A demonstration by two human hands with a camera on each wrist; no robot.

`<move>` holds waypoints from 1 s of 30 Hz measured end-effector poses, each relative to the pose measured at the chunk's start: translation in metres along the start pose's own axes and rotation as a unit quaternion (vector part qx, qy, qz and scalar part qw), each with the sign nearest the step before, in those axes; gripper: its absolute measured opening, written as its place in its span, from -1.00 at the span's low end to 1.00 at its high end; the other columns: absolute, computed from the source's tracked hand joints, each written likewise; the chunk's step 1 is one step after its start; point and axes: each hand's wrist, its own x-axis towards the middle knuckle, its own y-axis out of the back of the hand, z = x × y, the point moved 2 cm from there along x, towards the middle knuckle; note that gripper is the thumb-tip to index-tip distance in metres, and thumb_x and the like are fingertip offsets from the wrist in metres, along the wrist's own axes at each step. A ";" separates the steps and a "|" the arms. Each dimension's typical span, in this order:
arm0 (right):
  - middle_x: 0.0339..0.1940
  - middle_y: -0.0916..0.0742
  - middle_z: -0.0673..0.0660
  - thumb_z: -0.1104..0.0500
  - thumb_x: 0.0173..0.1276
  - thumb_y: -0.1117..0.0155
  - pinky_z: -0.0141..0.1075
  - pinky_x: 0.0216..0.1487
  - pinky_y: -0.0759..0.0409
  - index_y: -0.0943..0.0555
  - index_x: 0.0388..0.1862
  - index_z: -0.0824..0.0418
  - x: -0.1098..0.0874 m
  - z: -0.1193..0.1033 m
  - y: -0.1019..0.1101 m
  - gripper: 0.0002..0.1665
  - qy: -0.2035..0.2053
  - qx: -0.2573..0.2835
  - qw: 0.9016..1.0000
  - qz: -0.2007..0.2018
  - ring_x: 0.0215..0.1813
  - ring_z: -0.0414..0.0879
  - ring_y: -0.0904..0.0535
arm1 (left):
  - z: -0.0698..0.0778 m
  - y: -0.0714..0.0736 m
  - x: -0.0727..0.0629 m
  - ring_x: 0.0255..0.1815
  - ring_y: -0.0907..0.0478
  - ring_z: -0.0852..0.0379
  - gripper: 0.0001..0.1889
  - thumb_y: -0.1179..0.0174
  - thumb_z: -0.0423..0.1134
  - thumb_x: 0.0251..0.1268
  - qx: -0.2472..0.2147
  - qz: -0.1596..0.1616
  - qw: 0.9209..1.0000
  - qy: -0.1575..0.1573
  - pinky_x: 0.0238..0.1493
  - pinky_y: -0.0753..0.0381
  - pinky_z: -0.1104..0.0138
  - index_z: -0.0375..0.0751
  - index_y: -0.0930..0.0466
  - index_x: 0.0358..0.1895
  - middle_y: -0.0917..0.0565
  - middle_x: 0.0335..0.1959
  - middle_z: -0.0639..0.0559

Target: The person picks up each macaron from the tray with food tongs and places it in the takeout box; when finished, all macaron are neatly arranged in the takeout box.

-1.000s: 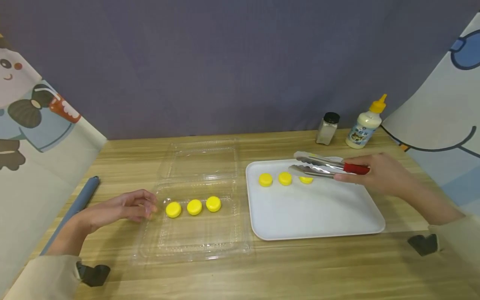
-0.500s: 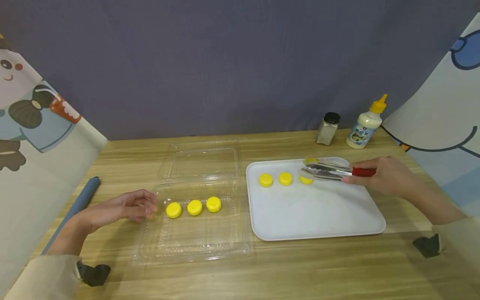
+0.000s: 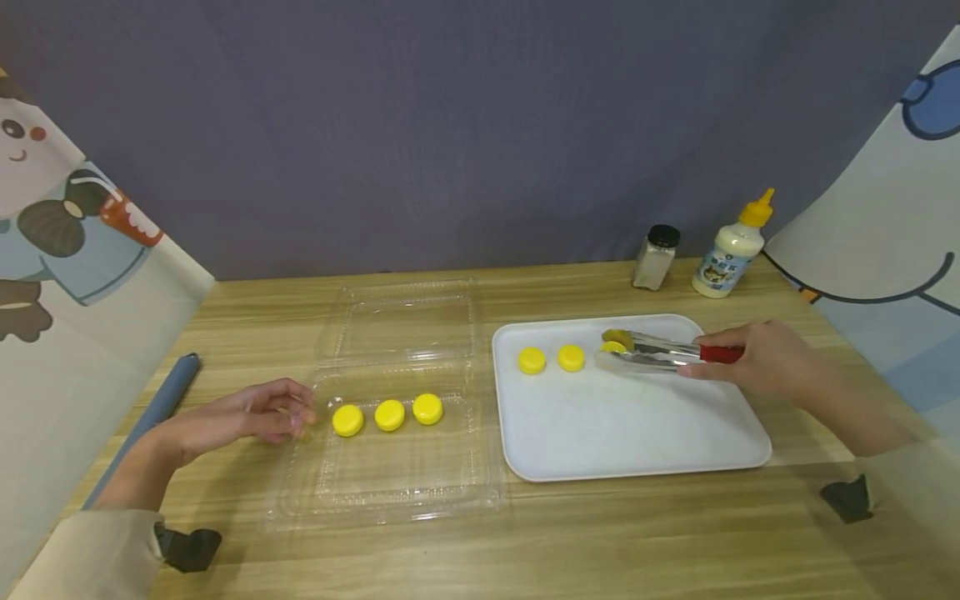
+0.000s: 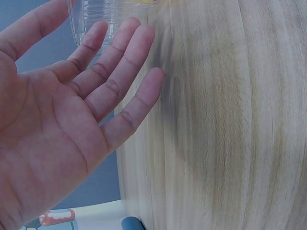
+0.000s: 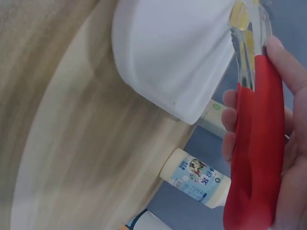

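Note:
My right hand (image 3: 765,362) grips metal tongs (image 3: 667,354) by their red handles (image 5: 261,139). The tong tips straddle a yellow macaron-like disc (image 3: 613,347) at the back of the white tray (image 3: 630,429). Two like discs lie to its left, one of them the middle disc (image 3: 571,358). Beside the left edge of a clear plastic clamshell box (image 3: 397,475) is my left hand (image 3: 247,417). Its fingers are relaxed and slightly bent, and the palm (image 4: 53,124) holds nothing. Inside the box's near half, three yellow discs (image 3: 389,415) sit in a row.
Behind the tray stand a jar (image 3: 655,260) with a black lid and a squeeze bottle (image 3: 727,257) with a yellow nozzle. A blue-grey rod (image 3: 161,400) lies at the left. The box's raised lid half (image 3: 408,321) lies toward the dark back wall.
The tongs first drew back to the right, then came down around the third disc on the tray, with their tips now nearer together. My left hand keeps its place.

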 end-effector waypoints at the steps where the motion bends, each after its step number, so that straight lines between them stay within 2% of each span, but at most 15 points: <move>1: -0.37 -0.77 0.30 -0.36 0.21 -0.45 -0.23 -0.41 -0.45 -0.69 0.15 0.36 -0.001 0.000 -0.001 -0.13 0.004 0.003 1.000 0.005 -0.34 0.00 -0.55 | 0.000 0.000 0.000 0.11 -0.57 -0.11 -0.54 0.00 -0.20 0.60 0.001 0.000 1.000 0.000 0.09 -0.60 0.24 -0.44 -0.25 0.35 -0.51 0.19 -0.24; 4: -0.58 -0.67 0.01 -0.31 0.19 -0.50 -0.27 -0.51 -0.33 -0.69 0.12 0.38 -0.002 0.000 -0.005 -0.15 0.012 0.014 0.999 0.027 -0.46 -0.09 -0.39 | 0.000 0.000 0.000 0.11 -0.57 -0.11 -0.54 0.00 -0.20 0.60 0.002 -0.001 1.000 0.000 0.09 -0.60 0.24 -0.44 -0.26 0.36 -0.51 0.19 -0.24; 9: -0.45 -0.79 0.10 -0.26 0.19 -0.52 -0.28 -0.52 -0.33 -0.73 0.04 0.38 -0.005 0.000 -0.008 -0.24 0.032 0.009 0.998 0.057 -0.47 -0.11 -0.41 | 0.000 0.000 0.001 0.11 -0.57 -0.11 -0.53 0.00 -0.19 0.61 0.000 -0.003 1.000 0.002 0.09 -0.60 0.24 -0.44 -0.25 0.37 -0.51 0.20 -0.24; 12: -0.51 -0.78 0.08 -0.26 0.22 -0.50 -0.28 -0.52 -0.32 -0.74 0.02 0.38 -0.006 0.000 -0.009 -0.26 0.034 0.006 0.997 0.061 -0.49 -0.12 -0.41 | -0.001 0.001 0.001 0.11 -0.57 -0.11 -0.53 0.01 -0.19 0.61 0.000 -0.004 1.000 0.002 0.08 -0.61 0.24 -0.44 -0.24 0.37 -0.51 0.19 -0.24; 15: -0.65 -0.71 -0.01 -0.25 0.23 -0.49 -0.29 -0.54 -0.27 -0.74 0.02 0.38 -0.007 0.001 -0.010 -0.27 0.035 0.007 0.997 0.064 -0.54 -0.12 -0.36 | -0.001 0.001 0.001 0.11 -0.57 -0.10 -0.54 0.02 -0.19 0.61 -0.001 -0.005 1.000 0.001 0.08 -0.61 0.25 -0.44 -0.24 0.37 -0.52 0.19 -0.23; 22: -0.64 -0.71 0.01 -0.19 0.24 -0.51 -0.32 -0.58 -0.24 -0.74 -0.02 0.41 -0.008 0.002 -0.008 -0.32 0.050 0.020 0.996 0.073 -0.59 -0.14 -0.33 | -0.001 0.000 0.002 0.12 -0.57 -0.09 -0.51 0.01 -0.18 0.61 -0.001 -0.001 1.000 0.008 0.09 -0.60 0.24 -0.44 -0.23 0.39 -0.51 0.21 -0.23; 27: -0.70 -0.66 -0.06 -0.13 0.23 -0.53 -0.34 -0.59 -0.23 -0.76 -0.04 0.40 -0.008 0.000 -0.004 -0.38 0.060 0.019 0.995 0.077 -0.62 -0.19 -0.28 | -0.002 0.000 0.002 0.11 -0.57 -0.10 -0.51 0.00 -0.19 0.60 0.000 -0.001 1.000 0.007 0.09 -0.60 0.23 -0.44 -0.22 0.39 -0.51 0.21 -0.23; 28: -0.70 -0.66 -0.05 -0.12 0.22 -0.54 -0.34 -0.60 -0.21 -0.76 -0.05 0.40 -0.008 -0.001 -0.003 -0.40 0.065 0.019 0.995 0.079 -0.65 -0.20 -0.25 | -0.002 0.000 0.002 0.11 -0.57 -0.10 -0.51 0.00 -0.19 0.60 0.001 -0.001 1.000 0.007 0.09 -0.60 0.23 -0.44 -0.23 0.39 -0.51 0.21 -0.23; 30: -0.59 -0.74 0.09 -0.09 0.21 -0.56 -0.35 -0.62 -0.20 -0.77 -0.07 0.38 -0.009 -0.004 -0.001 -0.43 0.075 0.020 0.993 0.086 -0.67 -0.23 -0.20 | -0.002 0.001 0.002 0.11 -0.57 -0.10 -0.51 0.00 -0.18 0.60 0.001 -0.002 1.000 0.006 0.09 -0.60 0.23 -0.43 -0.23 0.38 -0.51 0.20 -0.23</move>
